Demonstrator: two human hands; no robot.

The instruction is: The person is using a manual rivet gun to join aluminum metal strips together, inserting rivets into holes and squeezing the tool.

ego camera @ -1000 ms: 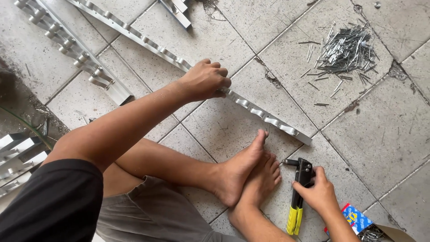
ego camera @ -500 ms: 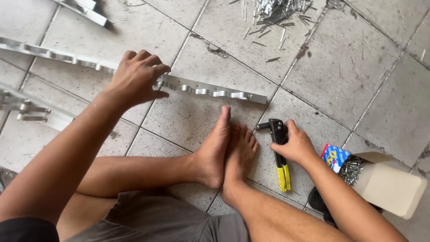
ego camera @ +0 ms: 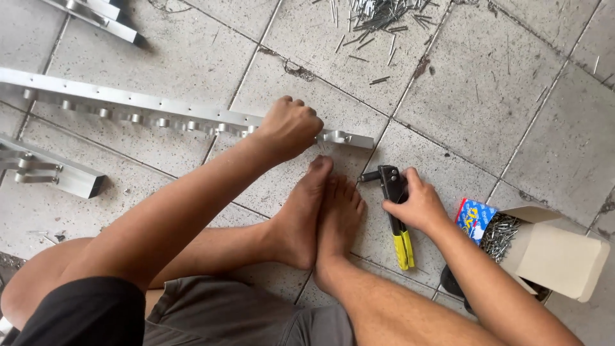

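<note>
Aluminium rail [ego camera: 147, 106] gripped by left hand [ego camera: 289, 127]; right hand [ego camera: 415, 206] fingers clasp rivet gun [ego camera: 396, 211].

You have one rivet gun [ego camera: 394, 211], one open box of rivets [ego camera: 544, 247], perhaps three aluminium rails [ego camera: 147, 106], and one loose rivet pile [ego camera: 375, 13] at twelve o'clock.

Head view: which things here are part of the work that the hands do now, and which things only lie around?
In hand:
- left hand gripping the long aluminium rail
- right hand on the rivet tool with yellow handles

Lying about:
- open box of rivets
- heap of loose metal pins
- short rail piece at left
- another rail at top left
</note>
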